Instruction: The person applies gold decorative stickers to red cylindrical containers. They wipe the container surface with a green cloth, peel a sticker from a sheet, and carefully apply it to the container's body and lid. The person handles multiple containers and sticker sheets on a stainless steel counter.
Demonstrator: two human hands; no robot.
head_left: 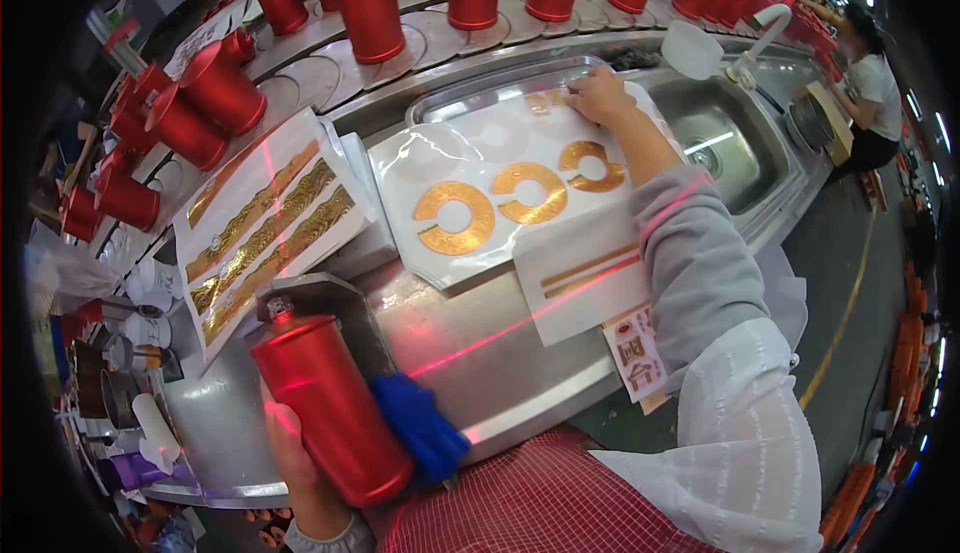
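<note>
My left hand is wrapped round the side of a glossy red bottle, which leans with its narrow metal neck away from me. A blue cloth lies against the bottle's right side. My right hand reaches to the far edge of a white sheet, fingers bent down beside small gold decals. What its fingertips pinch, if anything, is hidden. Nearer on that sheet sit three gold C-shaped decals. A smaller white sheet with gold strips overlaps its near edge.
Left lies a sheet of wavy gold bands. Red bottles stand along the conveyor behind. A metal sink, faucet and white dipper are at right. Another person works farther off.
</note>
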